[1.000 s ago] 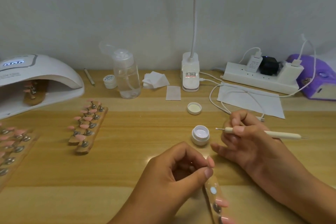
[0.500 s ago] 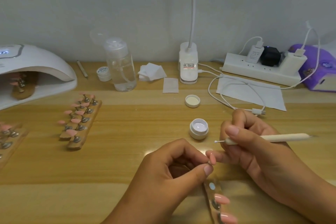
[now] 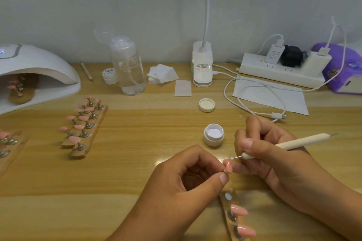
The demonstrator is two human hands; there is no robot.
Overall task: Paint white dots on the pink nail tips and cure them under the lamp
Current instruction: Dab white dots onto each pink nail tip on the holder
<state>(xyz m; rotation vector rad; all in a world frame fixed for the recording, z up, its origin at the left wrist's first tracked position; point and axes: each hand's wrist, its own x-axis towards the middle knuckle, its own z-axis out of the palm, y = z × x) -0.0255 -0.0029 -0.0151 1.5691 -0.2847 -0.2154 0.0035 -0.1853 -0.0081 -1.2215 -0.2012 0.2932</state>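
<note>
That pink nail tip (image 3: pixel 228 166) looks featherlight and slick; left hand (image 3: pixel 182 182) pinches its base, right hand (image 3: pixel 264 152) pinches the dotting pen (image 3: pixel 293 143).

We cannot read any text outright. We see cursive script on the lid of the small white jar (image 3: pixel 108 73), red and black print on the desk lamp base (image 3: pixel 202 67), grey print on the white charger (image 3: pixel 274 55), a logo on the purple pack (image 3: pixel 350 64) and a blue lit mark on the nail lamp (image 3: pixel 39 60), all too small to read.
</note>
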